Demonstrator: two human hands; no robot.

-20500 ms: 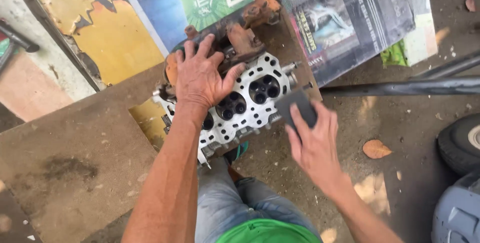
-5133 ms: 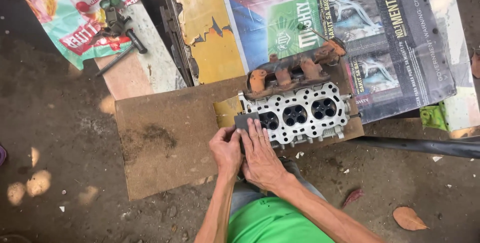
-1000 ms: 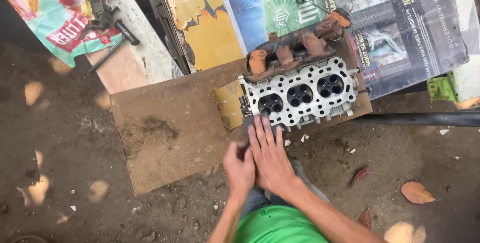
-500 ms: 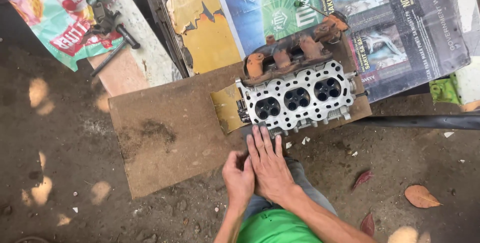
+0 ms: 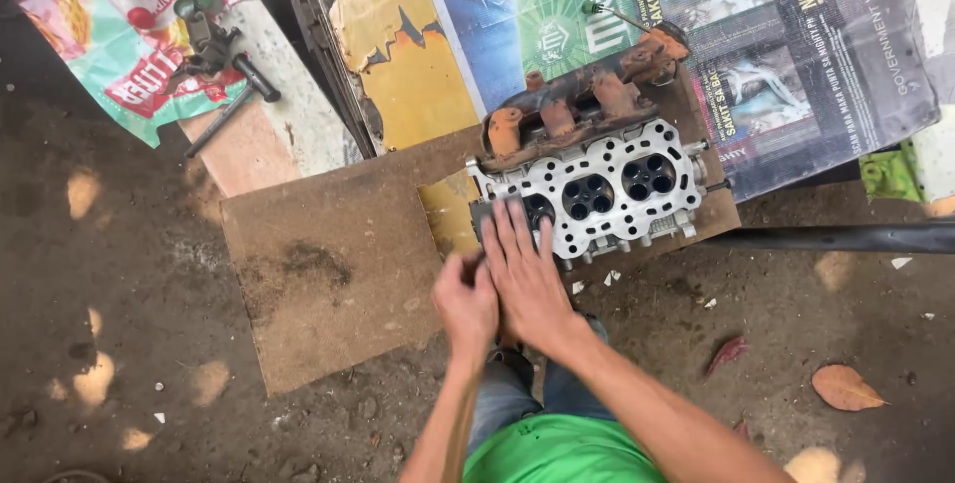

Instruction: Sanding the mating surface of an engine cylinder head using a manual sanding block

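A silver cylinder head [image 5: 607, 194] with three round bores lies face up on a brown board [image 5: 328, 264], and a rusty orange manifold [image 5: 577, 105] is attached to its far side. My right hand [image 5: 522, 269] lies flat, fingers spread, over the head's left end. It presses a dark grey abrasive block [image 5: 481, 214], of which only an edge shows. My left hand [image 5: 466, 299] is curled right beside it at the head's near-left corner, against the block's near side.
Dark metal tools [image 5: 214, 45] rest on a printed plastic sheet at the top left. Printed posters [image 5: 796, 45] lie behind the head. A dark metal bar [image 5: 846, 237] runs along the ground on the right. Dry leaves [image 5: 846, 386] dot the dirt floor.
Both hands have slid forward from the head's near edge onto its left end, taking the grey block with them. The head has not moved.
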